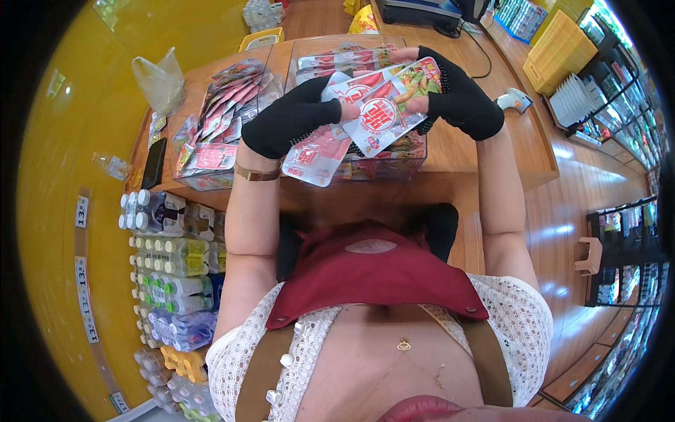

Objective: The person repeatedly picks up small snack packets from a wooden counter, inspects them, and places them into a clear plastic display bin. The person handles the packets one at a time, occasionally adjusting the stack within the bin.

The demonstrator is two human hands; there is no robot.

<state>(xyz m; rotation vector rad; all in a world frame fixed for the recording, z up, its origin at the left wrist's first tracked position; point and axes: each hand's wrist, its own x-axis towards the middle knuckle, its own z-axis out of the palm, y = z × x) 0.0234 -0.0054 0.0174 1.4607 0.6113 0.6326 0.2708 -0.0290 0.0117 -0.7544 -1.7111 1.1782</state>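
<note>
Both my hands wear black fingerless gloves with grip dots. My left hand grips red-and-white plastic snack packets, one of them hanging down below it. My right hand holds another snack packet by its upper right part, thumb on the front, and this packet overlaps those at my left hand. Behind and below the hands stands a clear plastic bin with rows of similar packets. To its left, a second clear bin is filled with a loose pile of packets. The hands hide part of the bins.
On the wooden counter lie a black phone, a tied plastic bag and a white handheld scanner. A scale stands at the back. Shrink-wrapped bottles are stacked at the lower left. Yellow baskets and shelves are at right.
</note>
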